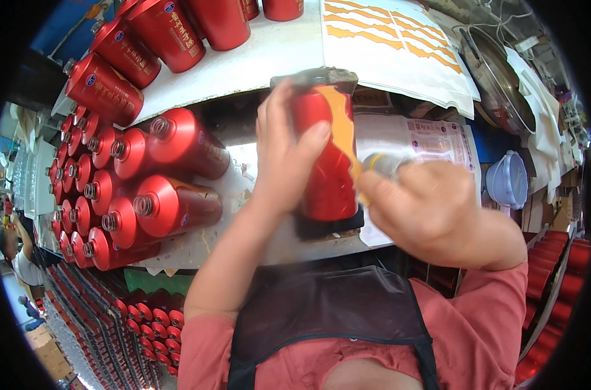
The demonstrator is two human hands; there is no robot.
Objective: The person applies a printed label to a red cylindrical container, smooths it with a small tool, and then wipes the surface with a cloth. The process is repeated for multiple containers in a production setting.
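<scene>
A red bottle (pixel 325 192) lies on a dark padded rest (pixel 330 228) in front of me. My left hand (pixel 285 156) grips its left side, thumb across the upper face and fingers pointing away from me. Along the bottle's right half runs an orange wavy-edged strip (pixel 343 134). My right hand (pixel 420 209) is closed around a grey object with a yellow band (pixel 385 165), blurred, so its kind is unclear. The right fingers are at the strip's lower right edge; whether they touch it cannot be told.
Red bottles with threaded necks (pixel 178 141) crowd the table's left. More lie on the raised white shelf (pixel 281 44), beside a sheet of orange strips (pixel 398 29). Printed label sheets (pixel 437 139), a light-blue bucket (pixel 507 179) and a metal basin (pixel 500 83) are at right. A person (pixel 25 258) is far left.
</scene>
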